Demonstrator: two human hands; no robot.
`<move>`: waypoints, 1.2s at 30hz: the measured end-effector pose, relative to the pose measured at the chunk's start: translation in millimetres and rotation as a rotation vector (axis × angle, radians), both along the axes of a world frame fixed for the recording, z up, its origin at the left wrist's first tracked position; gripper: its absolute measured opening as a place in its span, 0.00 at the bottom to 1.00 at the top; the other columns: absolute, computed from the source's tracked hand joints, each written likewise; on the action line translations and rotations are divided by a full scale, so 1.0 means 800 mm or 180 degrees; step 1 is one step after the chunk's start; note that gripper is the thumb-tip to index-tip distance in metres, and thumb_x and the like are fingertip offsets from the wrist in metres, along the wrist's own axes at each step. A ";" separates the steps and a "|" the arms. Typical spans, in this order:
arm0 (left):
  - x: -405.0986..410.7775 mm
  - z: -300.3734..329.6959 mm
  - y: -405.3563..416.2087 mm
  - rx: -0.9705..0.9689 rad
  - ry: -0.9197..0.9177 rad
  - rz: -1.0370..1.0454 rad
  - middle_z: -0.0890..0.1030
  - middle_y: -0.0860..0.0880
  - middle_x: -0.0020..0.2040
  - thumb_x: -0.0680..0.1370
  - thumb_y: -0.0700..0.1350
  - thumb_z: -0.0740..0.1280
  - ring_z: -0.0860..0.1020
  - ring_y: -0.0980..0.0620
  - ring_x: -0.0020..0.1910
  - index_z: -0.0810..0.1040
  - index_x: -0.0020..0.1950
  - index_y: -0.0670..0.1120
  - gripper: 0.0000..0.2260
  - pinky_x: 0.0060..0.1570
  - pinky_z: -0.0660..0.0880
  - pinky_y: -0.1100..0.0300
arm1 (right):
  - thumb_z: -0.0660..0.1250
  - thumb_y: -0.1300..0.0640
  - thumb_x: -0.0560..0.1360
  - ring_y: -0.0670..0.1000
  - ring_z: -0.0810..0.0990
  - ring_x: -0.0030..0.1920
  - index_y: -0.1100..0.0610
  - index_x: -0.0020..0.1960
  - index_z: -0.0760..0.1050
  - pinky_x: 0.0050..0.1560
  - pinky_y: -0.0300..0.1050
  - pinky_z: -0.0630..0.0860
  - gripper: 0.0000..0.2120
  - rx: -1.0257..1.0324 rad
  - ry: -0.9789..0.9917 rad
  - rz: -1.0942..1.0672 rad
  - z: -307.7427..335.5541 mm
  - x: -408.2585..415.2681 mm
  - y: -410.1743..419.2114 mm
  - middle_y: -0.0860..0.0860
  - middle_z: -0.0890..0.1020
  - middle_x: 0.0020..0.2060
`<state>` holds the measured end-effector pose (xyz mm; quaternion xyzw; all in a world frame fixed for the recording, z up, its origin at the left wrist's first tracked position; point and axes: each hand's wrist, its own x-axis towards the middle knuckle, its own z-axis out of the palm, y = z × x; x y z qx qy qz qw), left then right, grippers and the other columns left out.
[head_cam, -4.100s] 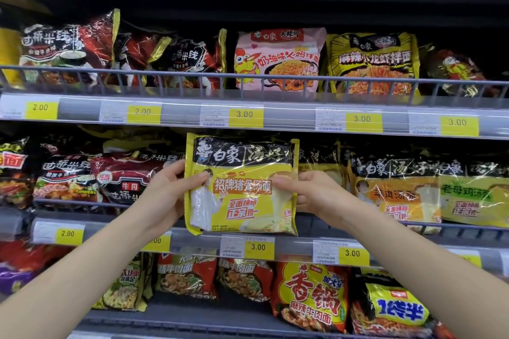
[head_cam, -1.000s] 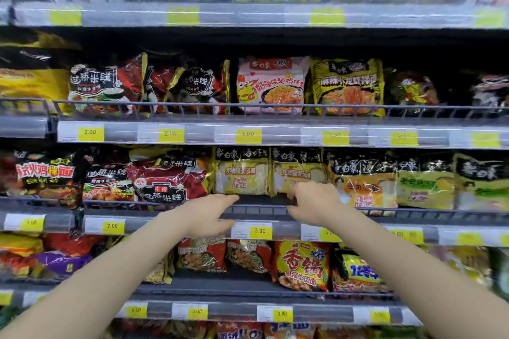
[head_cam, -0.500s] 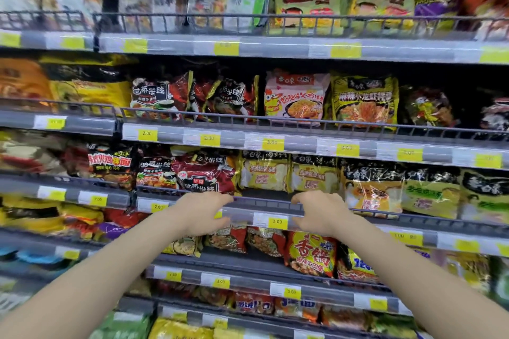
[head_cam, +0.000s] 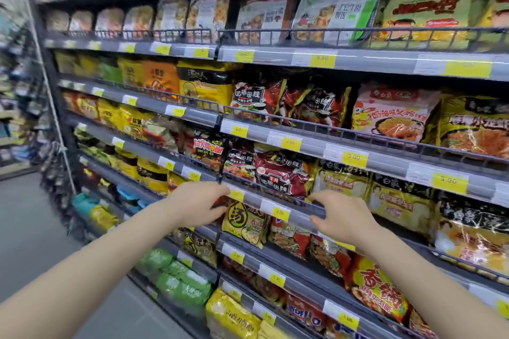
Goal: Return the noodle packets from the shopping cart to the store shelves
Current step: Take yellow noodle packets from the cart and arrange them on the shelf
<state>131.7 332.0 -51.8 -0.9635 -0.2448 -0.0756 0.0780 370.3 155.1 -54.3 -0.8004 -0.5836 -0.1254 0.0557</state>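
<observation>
Both my hands hover empty in front of the middle shelf rail (head_cam: 297,208). My left hand (head_cam: 197,203) has loosely curved fingers near the yellow price tags and holds nothing. My right hand (head_cam: 340,216) is relaxed just before the rail, also holding nothing. The yellow-and-black noodle packet (head_cam: 343,183) stands on the shelf behind the rail, right of a dark red packet (head_cam: 281,173), above my right hand. No shopping cart is in view.
Grey shelves (head_cam: 358,60) full of noodle packets run from upper right down to lower left, each fronted by a wire rail and yellow price tags. The aisle floor (head_cam: 30,228) opens at the left. A rope (head_cam: 52,107) hangs along the shelf end.
The yellow packet I held earlier now stands on the shelf. Both hands have let go and drawn back from it. My view has swung left and pulled away from the shelves.
</observation>
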 end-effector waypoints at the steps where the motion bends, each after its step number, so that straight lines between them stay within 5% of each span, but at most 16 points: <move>1: -0.014 0.001 -0.001 0.0002 -0.0025 0.0114 0.73 0.52 0.67 0.79 0.56 0.57 0.75 0.52 0.61 0.65 0.71 0.52 0.21 0.52 0.76 0.55 | 0.61 0.45 0.76 0.49 0.75 0.63 0.48 0.70 0.67 0.52 0.47 0.78 0.23 0.0013 0.0013 0.0099 0.002 -0.004 0.007 0.44 0.73 0.67; 17: -0.254 -0.013 -0.101 0.0387 -0.0107 0.1901 0.76 0.50 0.60 0.78 0.54 0.58 0.75 0.47 0.59 0.68 0.67 0.50 0.19 0.55 0.72 0.54 | 0.59 0.43 0.76 0.43 0.73 0.65 0.43 0.69 0.66 0.56 0.43 0.74 0.22 0.0180 -0.0055 0.1942 -0.003 -0.145 0.101 0.38 0.72 0.67; 30: -0.506 -0.012 -0.148 0.0489 0.0120 0.2825 0.76 0.49 0.60 0.78 0.52 0.58 0.75 0.47 0.59 0.68 0.66 0.48 0.19 0.56 0.71 0.54 | 0.60 0.43 0.75 0.45 0.75 0.62 0.46 0.65 0.70 0.50 0.42 0.74 0.20 0.0189 -0.0092 0.3116 -0.016 -0.435 0.205 0.40 0.75 0.64; 36: -0.635 -0.014 -0.140 0.0535 0.0226 0.3157 0.77 0.50 0.60 0.78 0.53 0.57 0.75 0.48 0.58 0.68 0.67 0.48 0.19 0.54 0.72 0.54 | 0.60 0.42 0.74 0.43 0.72 0.65 0.44 0.67 0.68 0.56 0.39 0.70 0.22 0.0239 -0.0007 0.3467 -0.022 -0.578 0.252 0.39 0.73 0.66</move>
